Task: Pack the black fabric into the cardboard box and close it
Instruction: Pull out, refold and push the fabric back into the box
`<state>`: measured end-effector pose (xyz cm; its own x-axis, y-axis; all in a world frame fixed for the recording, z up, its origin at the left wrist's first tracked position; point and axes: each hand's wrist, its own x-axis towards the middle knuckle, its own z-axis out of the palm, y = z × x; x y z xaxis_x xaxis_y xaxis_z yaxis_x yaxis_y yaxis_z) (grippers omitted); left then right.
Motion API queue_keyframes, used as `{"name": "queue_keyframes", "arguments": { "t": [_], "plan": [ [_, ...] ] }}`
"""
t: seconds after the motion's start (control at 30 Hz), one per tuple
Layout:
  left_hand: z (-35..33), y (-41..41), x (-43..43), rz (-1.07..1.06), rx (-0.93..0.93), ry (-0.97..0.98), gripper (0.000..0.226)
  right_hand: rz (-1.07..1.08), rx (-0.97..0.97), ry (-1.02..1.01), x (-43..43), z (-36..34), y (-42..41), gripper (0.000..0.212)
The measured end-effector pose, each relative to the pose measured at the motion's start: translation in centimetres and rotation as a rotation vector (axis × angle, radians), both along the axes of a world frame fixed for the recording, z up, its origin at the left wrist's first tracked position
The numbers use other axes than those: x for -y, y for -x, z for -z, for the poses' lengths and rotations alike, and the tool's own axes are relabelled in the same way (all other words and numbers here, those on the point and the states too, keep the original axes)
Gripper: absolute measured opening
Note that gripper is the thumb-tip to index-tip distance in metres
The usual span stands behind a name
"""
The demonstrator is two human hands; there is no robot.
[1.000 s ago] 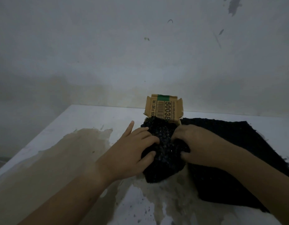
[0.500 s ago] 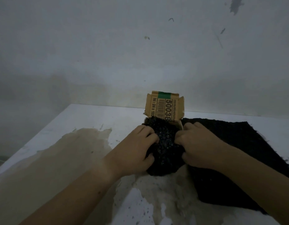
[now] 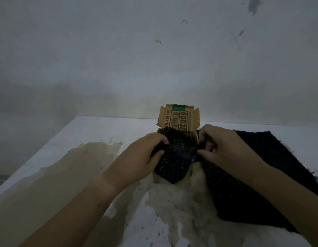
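**Both hands gathering black fabric in front of an open cardboard box**

Head view. The left hand [image 3: 142, 155] reaches in from the lower left, palm down. Its fingers curl over the top of a bunched mass of coarse, glinting black fabric [image 3: 177, 157] and its thumb is tucked under the side, so its grip closes on the bundle. The right hand [image 3: 224, 148] comes in from the lower right, with fingers bent and thumb forward, pinching the bundle's right edge. The bundle rests on the white counter [image 3: 101, 129], just in front of a small brown cardboard box [image 3: 194, 135] and hiding most of its body. The barcode-printed lid [image 3: 179, 120] stands upright behind the bundle. More of the dark fabric lies flat under the right forearm. A tan stain [image 3: 65, 175] spreads across the counter below the left arm.
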<state>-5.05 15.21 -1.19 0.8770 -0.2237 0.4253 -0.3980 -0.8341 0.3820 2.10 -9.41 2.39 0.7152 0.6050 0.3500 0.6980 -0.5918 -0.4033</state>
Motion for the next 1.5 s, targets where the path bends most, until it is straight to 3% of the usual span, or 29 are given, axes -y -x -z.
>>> {"name": "queue_keyframes", "arguments": {
  "t": [0.07,0.17,0.2,0.3,0.37,0.47,0.57,0.7,0.9,1.03,1.1,1.2,1.27,1.37,1.5],
  "plan": [
    [-0.1,0.1,-0.1,-0.049,0.069,0.021,0.011,0.035,0.013,-0.107,-0.5,0.2,0.3,0.023],
    [0.6,0.2,-0.4,-0.102,0.067,-0.019,0.005,-0.038,-0.029,-0.066,-1.2,0.3,1.2,0.009],
    [0.8,0.4,-0.4,-0.112,0.045,-0.039,0.015,-0.074,-0.040,-0.006,-1.2,0.1,1.5,0.003],
    [1.4,0.9,-0.6,-0.076,-0.035,-0.082,0.039,-0.092,0.075,0.389,-1.5,-0.3,2.5,0.018],
    [1.2,1.2,-0.6,-0.042,-0.068,-0.081,0.045,-0.054,0.126,0.570,-1.8,-0.4,3.1,0.018],
    [0.8,1.3,-0.1,-0.007,-0.079,-0.089,0.043,-0.042,0.164,0.683,-2.7,-0.1,3.2,0.021],
    [1.0,1.4,0.2,0.006,-0.059,-0.095,0.033,-0.044,0.058,0.573,-2.6,-0.1,2.6,0.026],
    [1.3,1.1,0.3,-0.015,-0.049,-0.065,0.025,-0.057,0.145,0.274,-1.6,0.5,2.6,0.016],
    [1.2,1.2,0.4,0.006,-0.072,-0.070,0.017,-0.038,0.166,0.493,-2.3,1.8,2.9,0.009],
    [0.8,1.5,0.0,0.022,-0.150,-0.050,0.025,-0.032,0.166,0.570,-3.4,2.4,2.4,0.011],
    [0.1,1.4,-0.2,0.015,-0.180,-0.105,0.028,-0.076,0.202,0.551,-3.4,2.2,2.2,0.016],
    [-0.8,0.9,0.0,-0.014,-0.232,-0.187,0.028,-0.111,0.149,0.265,-2.6,1.3,2.0,0.018],
    [-1.1,0.5,0.3,-0.035,-0.268,-0.197,0.026,-0.123,0.129,0.173,-2.4,0.8,2.4,0.035],
    [-1.3,-0.1,0.4,-0.042,-0.334,-0.197,0.028,-0.158,0.142,0.307,-3.1,0.7,2.9,0.047],
    [-1.3,0.2,0.1,-0.014,-0.316,-0.230,0.030,-0.130,0.152,0.376,-3.8,0.9,2.6,0.031]
  ]
}}
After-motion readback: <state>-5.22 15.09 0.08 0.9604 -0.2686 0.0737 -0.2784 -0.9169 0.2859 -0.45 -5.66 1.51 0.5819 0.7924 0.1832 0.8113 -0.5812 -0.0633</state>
